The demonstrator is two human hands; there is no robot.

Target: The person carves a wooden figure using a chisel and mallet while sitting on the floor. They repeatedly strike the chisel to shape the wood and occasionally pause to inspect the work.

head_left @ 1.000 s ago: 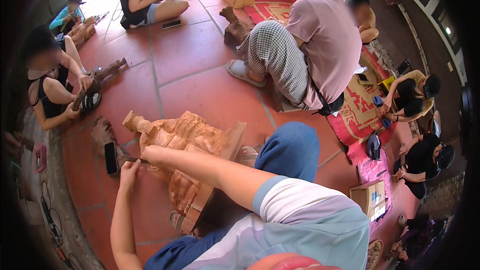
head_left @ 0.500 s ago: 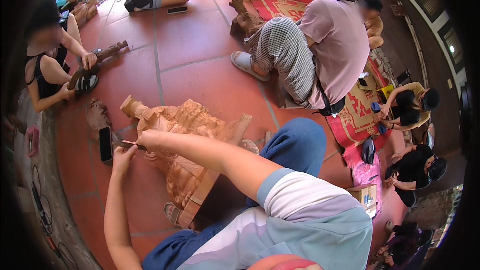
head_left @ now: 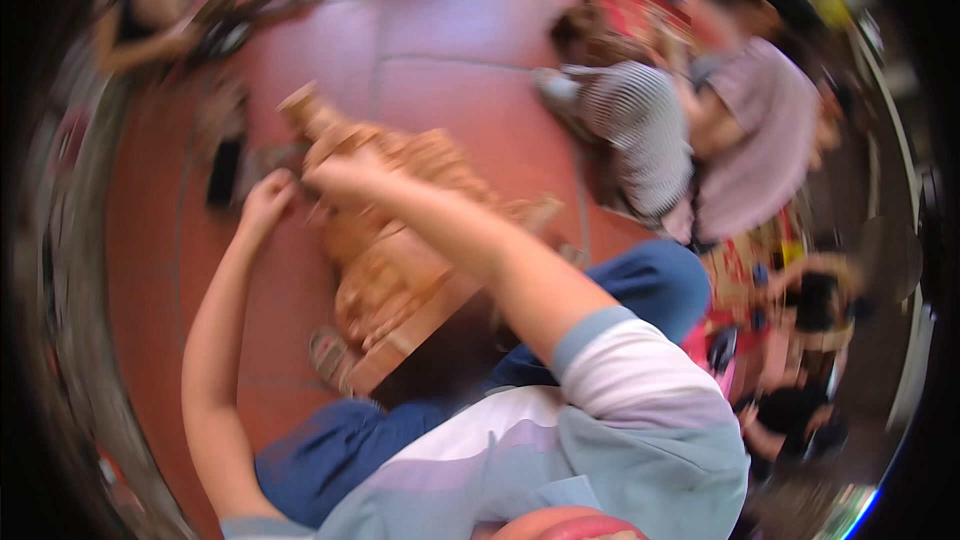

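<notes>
Black phone (head_left: 222,172) on red tiled floor (head_left: 440,30) (blurred).

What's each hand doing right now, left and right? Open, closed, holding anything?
Left hand: curled beside the wooden carving; too blurred to tell whether it holds anything.
Right hand: on the carving's upper part; grip cannot be told.

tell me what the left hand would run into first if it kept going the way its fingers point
Likely the light brown carved wooden figure. The left hand points up and right toward the carving's upper end, close beside the right hand. The frame is motion-blurred, so contact and depth are unclear.
</notes>
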